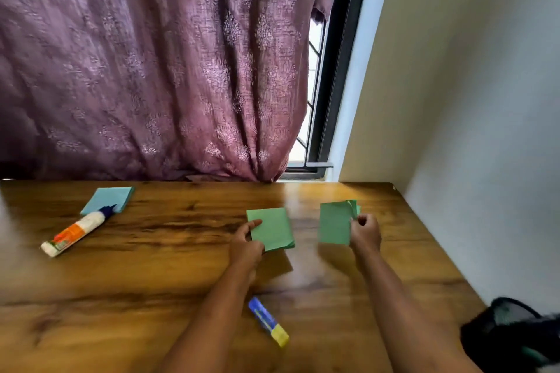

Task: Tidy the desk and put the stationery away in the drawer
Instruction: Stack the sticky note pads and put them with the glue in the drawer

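Blue stick nearest, left grip holding green pad, right grip seemingly pinching green sheets

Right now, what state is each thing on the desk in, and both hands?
left hand: grips the left green papers.
left green papers: held, raised off the desk.
right hand: pinches the right green papers.
right green papers: held, sheets splayed at the top corner.
blue papers: lying flat, untouched.
glue bottle: on its side, capped, tip by the blue papers.
glue stick: lying flat, untouched.
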Demonstrator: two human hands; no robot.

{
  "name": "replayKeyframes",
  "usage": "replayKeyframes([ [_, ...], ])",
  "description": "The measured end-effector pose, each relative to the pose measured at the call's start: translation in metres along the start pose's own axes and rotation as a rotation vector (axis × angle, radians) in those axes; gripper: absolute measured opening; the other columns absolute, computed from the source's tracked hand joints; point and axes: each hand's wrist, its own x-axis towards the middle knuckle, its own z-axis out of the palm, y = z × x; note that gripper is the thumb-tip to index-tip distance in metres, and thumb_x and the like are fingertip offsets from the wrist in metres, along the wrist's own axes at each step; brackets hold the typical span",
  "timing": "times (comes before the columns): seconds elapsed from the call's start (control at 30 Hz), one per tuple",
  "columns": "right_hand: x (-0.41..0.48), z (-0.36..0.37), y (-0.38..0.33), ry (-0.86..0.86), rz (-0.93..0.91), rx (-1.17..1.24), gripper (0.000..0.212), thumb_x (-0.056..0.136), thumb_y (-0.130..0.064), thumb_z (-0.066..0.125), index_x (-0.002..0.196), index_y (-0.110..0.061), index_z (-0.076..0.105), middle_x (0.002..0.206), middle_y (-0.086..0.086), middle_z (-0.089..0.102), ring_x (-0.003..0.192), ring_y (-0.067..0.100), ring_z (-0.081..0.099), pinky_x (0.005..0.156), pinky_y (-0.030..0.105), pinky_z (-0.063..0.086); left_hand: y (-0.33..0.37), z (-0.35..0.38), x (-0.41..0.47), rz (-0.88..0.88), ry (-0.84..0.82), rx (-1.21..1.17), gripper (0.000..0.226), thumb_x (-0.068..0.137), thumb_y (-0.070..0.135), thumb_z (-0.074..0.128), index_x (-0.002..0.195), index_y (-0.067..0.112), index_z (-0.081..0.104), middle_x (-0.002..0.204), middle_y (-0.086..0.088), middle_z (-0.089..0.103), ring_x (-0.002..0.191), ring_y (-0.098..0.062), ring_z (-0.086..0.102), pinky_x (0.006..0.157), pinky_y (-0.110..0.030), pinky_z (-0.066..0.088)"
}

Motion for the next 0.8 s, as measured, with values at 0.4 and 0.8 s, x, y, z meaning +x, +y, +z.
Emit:
replayKeyframes([
  [0.4,-0.184,-0.006,-0.03,-0.364,0.145,0.484,0.069,0.09,0.01,0.038,0.143,-0.034,0.031,0.11,0.007,0.052,0.08,0.018,0.054,0.064,0.032,0.046,0.001,-0.131,-0.103,-0.039,-0.029,-0.216,0.059,0.079,-0.023,0.055,0.123,0.015,0.052,0.121,-0.008,0.053,0.102,-0.022,0.055,0.062,-0.025,0.056],
  [0.8,-0.347,-0.011,0.035,-0.506,0.184,0.304,0.022,0.091,-0.002,0.054,0.075,-0.017,0.054,0.094,0.013,0.061,0.081,0.024,0.054,0.065,0.031,0.042,-0.03,-0.299,-0.246,-0.054,0.023,-0.361,0.049,0.089,-0.018,0.044,0.125,0.014,0.051,0.137,-0.007,0.048,0.122,-0.029,0.051,0.083,-0.037,0.052],
])
